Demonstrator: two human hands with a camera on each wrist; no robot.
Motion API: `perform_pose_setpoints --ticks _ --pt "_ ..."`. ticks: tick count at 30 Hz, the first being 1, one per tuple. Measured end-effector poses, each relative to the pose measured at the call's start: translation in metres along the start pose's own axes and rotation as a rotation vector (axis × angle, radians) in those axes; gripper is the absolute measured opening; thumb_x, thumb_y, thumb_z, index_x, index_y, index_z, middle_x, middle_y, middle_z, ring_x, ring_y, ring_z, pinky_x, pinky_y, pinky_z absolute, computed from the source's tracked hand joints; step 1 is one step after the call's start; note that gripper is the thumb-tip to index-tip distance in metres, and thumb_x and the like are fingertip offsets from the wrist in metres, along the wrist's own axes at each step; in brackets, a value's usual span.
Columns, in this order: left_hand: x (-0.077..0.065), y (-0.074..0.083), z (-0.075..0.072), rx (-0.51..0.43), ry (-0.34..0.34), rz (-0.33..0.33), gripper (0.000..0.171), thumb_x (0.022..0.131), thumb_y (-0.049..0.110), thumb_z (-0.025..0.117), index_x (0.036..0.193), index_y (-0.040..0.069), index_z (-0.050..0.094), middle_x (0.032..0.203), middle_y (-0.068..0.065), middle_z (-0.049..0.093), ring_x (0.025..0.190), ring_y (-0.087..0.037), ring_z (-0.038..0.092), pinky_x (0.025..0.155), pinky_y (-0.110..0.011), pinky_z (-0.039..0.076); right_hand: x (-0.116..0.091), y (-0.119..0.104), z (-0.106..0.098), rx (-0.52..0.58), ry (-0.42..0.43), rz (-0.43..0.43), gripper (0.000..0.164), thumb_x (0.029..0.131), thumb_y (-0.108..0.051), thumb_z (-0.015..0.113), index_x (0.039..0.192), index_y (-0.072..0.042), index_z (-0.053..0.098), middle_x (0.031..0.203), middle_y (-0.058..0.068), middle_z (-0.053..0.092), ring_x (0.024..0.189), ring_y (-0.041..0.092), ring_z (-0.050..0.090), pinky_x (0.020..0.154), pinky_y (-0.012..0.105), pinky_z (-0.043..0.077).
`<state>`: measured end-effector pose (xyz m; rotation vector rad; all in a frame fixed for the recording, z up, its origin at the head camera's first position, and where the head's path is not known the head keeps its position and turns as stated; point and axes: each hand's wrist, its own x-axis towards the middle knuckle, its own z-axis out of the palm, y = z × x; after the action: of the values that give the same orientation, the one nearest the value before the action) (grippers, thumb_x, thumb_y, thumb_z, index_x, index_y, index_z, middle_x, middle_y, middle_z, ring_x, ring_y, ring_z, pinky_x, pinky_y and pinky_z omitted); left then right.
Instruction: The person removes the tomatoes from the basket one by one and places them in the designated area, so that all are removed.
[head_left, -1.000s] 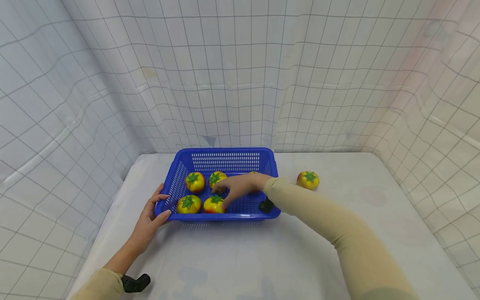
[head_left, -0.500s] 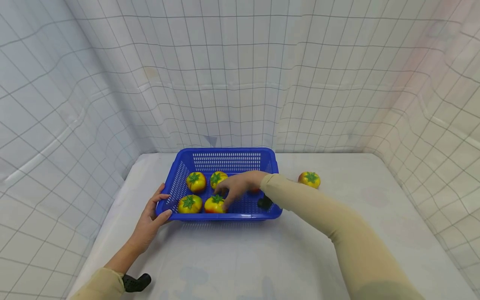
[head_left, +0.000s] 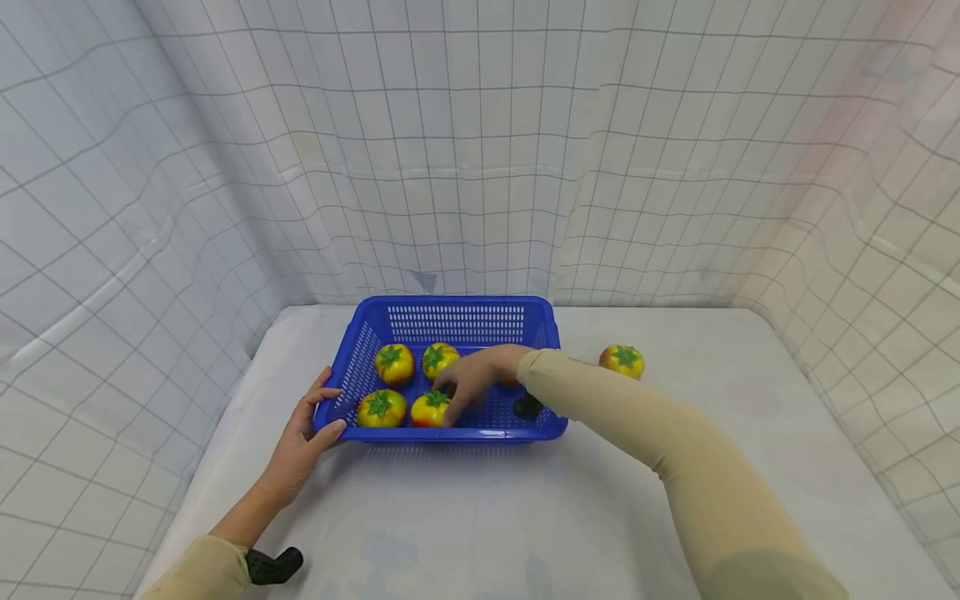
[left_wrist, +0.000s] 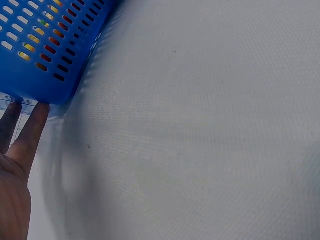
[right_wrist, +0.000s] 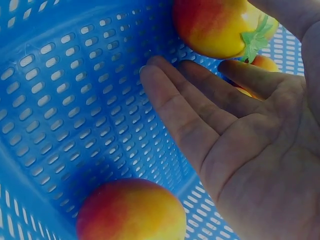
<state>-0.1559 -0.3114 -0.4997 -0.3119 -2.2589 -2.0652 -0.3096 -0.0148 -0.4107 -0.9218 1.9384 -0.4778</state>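
In the head view my left hand (head_left: 296, 450) grips the left front corner of a blue slotted plastic basket (head_left: 457, 434), thumb on the front rim. In the left wrist view two fingertips touch the basket corner (left_wrist: 50, 92). My right hand (head_left: 476, 375) reaches inside the basket, its thumb beside the right side of a yellow-red tomato (head_left: 430, 410) with green leaves. The right wrist view shows the fingers (right_wrist: 175, 107) extended and the palm bare, close to a tomato (right_wrist: 212, 25). Other tomatoes stand in the basket: front left (head_left: 381, 408), back left (head_left: 394, 364) and back middle (head_left: 438, 358).
Another tomato (head_left: 510, 381) in the basket is mostly hidden behind the right wrist. One more tomato (head_left: 622, 360) lies on the white table (head_left: 465, 517) right of the basket, near the right sleeve. White gridded curtains (head_left: 465, 167) enclose the table behind and at both sides.
The right fingers have shifted very slightly right relative to the tomato beside them. The left hand stays on the basket corner; the whole view has drifted a little.
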Motion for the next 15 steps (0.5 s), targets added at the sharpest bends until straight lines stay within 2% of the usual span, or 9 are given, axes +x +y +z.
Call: perform_pose_setpoints --ticks 5,15 --pt "-0.0001 -0.0008 -0.0007 0.003 0.000 0.006 0.041 0.106 0.003 0.049 0.145 0.007 0.037 0.172 0.002 0.001 0.151 -0.049 0.003 0.096 -0.019 0.050 0.0034 0.0008 -0.0001 0.015 -0.012 0.007 0.077 0.089 -0.039 0.080 0.151 -0.009 0.044 0.140 0.005 0.051 0.117 0.014 0.056 0.092 0.032 0.056" --pt "0.0002 -0.0007 -0.0003 0.003 0.000 -0.002 0.041 0.106 0.004 0.049 0.146 0.007 0.037 0.173 0.003 0.000 0.150 -0.051 0.003 0.095 -0.020 0.051 0.0071 0.0015 0.0026 0.010 0.010 -0.027 0.065 0.090 -0.034 0.079 0.143 -0.011 0.049 0.126 0.001 0.054 0.112 0.016 0.057 0.083 0.026 0.058"
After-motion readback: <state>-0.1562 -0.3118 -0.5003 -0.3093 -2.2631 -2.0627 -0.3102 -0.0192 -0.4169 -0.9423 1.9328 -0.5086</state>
